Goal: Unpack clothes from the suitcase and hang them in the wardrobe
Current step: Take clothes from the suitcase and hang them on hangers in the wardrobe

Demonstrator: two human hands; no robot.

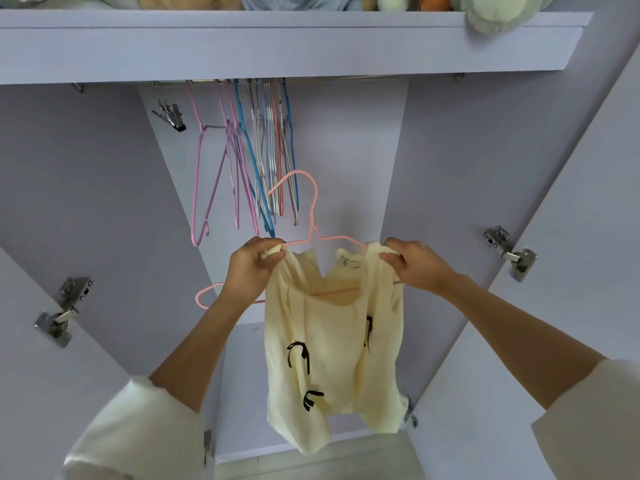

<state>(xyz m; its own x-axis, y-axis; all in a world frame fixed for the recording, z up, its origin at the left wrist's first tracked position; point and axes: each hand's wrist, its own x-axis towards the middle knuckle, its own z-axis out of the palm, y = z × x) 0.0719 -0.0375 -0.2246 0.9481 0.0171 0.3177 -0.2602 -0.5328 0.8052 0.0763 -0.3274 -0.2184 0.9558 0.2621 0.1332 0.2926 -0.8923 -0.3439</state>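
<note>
I am midway through one garment. The cream top [332,341] is on the pink hanger [313,216], held in front of the open wardrobe [450,161], below the rail [329,79] and not yet hooked on it. My left hand [252,268] pinches the top's left shoulder and the hanger wire together, the grip closed on both. My right hand [415,263] pinches the right shoulder fabric at the other end of the hanger, that grip closed on the cloth too. The left end of the hanger sticks out bare past my left wrist, so I judge the top is not yet seated evenly.

What is left for this piece, as I read it: settle the shoulders, lift the hook and set it over the rail. The suitcase is out of view, so I cannot tell how many clothes remain.

For room, a cluster of bare hangers [263,150] crowds the rail from its left part to the middle, with a metal clip [169,116] near the left end. The right stretch of the rail is bare. The shelf [277,46] edge sits just above the rail, so headroom for the hook looks tight. Both doors stand wide, hinges [509,252] well apart from my arms.
</note>
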